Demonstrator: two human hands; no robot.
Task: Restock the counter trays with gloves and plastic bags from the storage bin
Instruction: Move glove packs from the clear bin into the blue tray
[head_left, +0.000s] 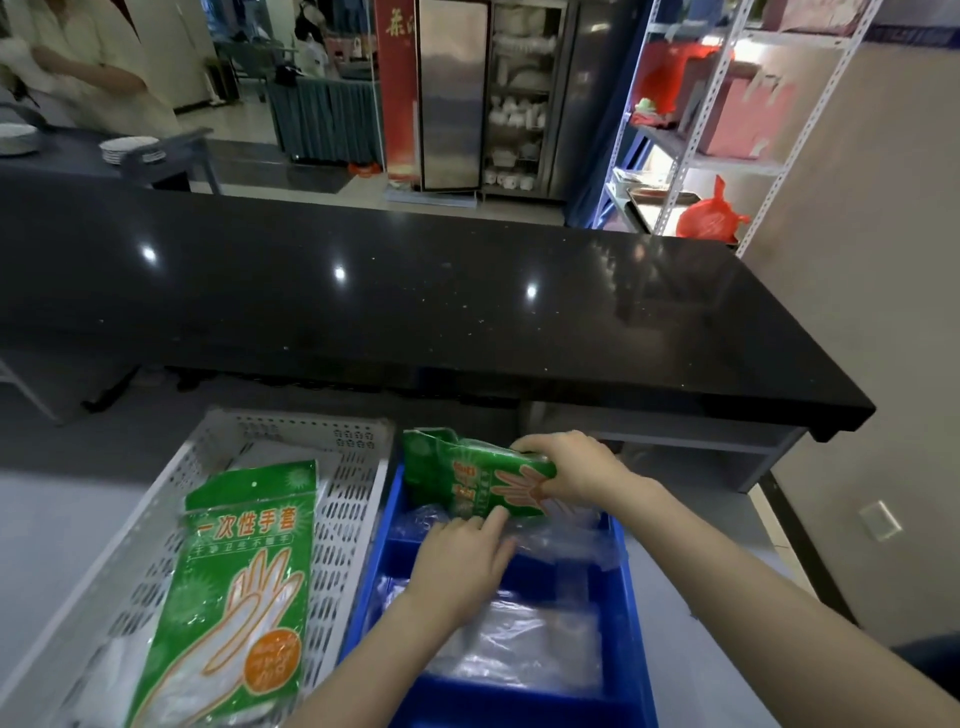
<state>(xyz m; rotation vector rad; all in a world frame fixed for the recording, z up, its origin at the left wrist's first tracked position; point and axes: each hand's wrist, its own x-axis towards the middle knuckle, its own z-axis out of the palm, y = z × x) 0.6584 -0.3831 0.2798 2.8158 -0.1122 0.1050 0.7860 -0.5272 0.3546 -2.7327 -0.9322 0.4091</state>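
A blue divided tray (631, 618) sits in front of me with clear plastic bags (524, 644) in its near compartment and more clear plastic in the far one. My right hand (566, 470) grips a green pack of disposable gloves (470, 475) over the tray's far compartment. My left hand (460, 558) reaches in beneath it, fingertips touching the pack's lower edge and the clear plastic. To the left stands a white perforated bin (353, 499) holding a second green glove pack (239, 587) that lies flat.
A long black counter (415, 296) runs across behind the tray and bin. A metal shelf rack (691, 156) with red bags stands at the back right. A person in light clothes stands at the far left near stacked plates (132, 148).
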